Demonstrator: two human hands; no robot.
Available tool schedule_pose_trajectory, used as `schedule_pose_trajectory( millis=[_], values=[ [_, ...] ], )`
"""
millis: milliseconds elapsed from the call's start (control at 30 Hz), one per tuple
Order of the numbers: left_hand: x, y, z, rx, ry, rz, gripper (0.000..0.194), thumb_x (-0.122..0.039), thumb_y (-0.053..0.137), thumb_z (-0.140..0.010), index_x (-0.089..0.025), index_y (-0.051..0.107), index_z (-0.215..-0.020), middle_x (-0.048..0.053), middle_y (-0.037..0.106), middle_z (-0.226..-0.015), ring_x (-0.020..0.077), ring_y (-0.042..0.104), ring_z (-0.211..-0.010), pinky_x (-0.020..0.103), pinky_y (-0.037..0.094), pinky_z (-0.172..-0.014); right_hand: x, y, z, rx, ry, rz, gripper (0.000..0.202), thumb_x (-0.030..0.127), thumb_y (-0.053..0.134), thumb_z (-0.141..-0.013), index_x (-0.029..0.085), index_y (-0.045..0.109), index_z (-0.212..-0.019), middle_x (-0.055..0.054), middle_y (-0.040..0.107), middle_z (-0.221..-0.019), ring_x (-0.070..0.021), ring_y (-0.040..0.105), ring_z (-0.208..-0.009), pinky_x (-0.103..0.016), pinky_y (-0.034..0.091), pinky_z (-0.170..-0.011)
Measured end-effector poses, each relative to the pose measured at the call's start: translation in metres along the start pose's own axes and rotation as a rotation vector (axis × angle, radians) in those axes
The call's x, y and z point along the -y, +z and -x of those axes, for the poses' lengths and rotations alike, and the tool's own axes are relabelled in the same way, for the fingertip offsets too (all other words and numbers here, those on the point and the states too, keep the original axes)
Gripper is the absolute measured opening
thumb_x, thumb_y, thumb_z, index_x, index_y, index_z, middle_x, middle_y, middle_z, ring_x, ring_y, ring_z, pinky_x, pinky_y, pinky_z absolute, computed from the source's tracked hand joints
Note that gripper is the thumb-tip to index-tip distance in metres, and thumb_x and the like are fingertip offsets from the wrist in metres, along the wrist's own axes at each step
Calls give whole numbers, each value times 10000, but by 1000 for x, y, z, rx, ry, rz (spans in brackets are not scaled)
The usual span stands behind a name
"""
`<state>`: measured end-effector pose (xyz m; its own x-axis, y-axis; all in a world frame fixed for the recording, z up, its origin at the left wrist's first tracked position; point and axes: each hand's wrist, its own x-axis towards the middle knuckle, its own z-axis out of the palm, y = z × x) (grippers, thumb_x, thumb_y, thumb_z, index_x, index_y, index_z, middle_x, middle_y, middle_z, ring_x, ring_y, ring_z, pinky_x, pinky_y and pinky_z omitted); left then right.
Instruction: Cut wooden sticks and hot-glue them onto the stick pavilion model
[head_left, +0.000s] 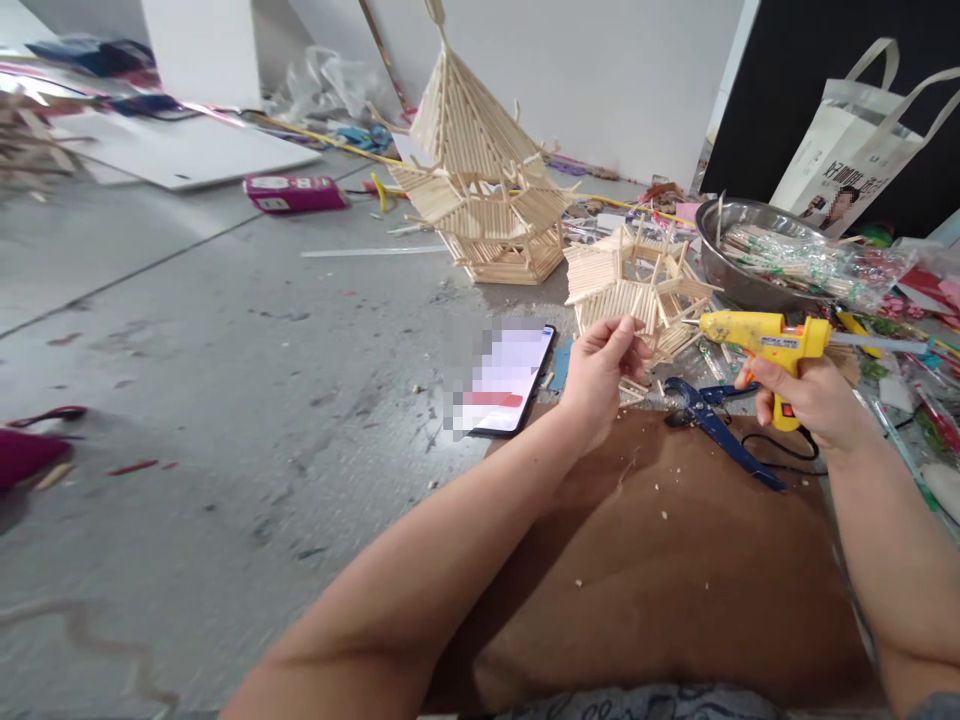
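Right hand (817, 400) is wrapped around the yellow glue gun (750, 328), finger at the orange trigger. Left hand (600, 375) is pinched narrow; can't tell if a stick is between the fingertips. Small stick model (634, 300) sits just beyond the left hand, with the nozzle near its right side.

Risks, my read: nozzle faces the left hand's side, so if it's hot, a slip or early squeeze could burn fingers or drip glue on the wrong sticks. Black cable (816, 447) loops by the blue pliers (724, 430); a snag could jerk the gun. Phone (517, 375) lies near the left wrist, exposed to drips or a knock.
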<state>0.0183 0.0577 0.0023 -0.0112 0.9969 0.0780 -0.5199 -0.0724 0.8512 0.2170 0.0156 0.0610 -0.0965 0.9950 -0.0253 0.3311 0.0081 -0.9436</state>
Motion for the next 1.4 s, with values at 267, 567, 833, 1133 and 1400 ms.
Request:
schedule_pose_trajectory(
  millis=[267,567,833,1133,1400],
  values=[
    [12,-8,-8,-121,70,-75,199,-351,603,-733,-168,555,-673,-45,524,-479,38,441,-396,183,351,-418,8,10,-25,21,-80,333,391,549,563,-713,166,563,-790,-3,594,-625,-76,484,-350,-240,376,-368],
    [11,-7,-8,-113,82,-113,175,-328,578,-760,-173,558,-680,-40,531,-501,37,436,-411,194,345,-436,25,18,-22,-1,-126,722,348,521,515,-767,208,561,-622,28,439,-344,-121,449,-355,-289,359,-430],
    [13,-8,-9,-96,91,-100,179,-336,581,-754,-171,555,-689,-35,541,-514,36,438,-414,191,344,-436,35,24,-23,-18,-246,730,252,456,548,-762,214,605,-801,29,487,-442,-98,404,-356,-286,324,-429],
    [15,-8,-10,-102,86,-118,196,-358,580,-749,-173,555,-689,-36,535,-515,36,436,-418,191,345,-436,32,24,-23,0,-181,753,309,498,517,-773,207,613,-817,20,487,-434,-106,424,-364,-285,343,-431],
    [13,-8,-9,-112,84,-119,189,-349,586,-747,-173,557,-685,-37,536,-515,35,432,-412,192,343,-431,31,21,-23,23,-137,774,351,536,495,-769,202,589,-716,26,477,-398,-105,437,-353,-284,349,-424]
  ],
)
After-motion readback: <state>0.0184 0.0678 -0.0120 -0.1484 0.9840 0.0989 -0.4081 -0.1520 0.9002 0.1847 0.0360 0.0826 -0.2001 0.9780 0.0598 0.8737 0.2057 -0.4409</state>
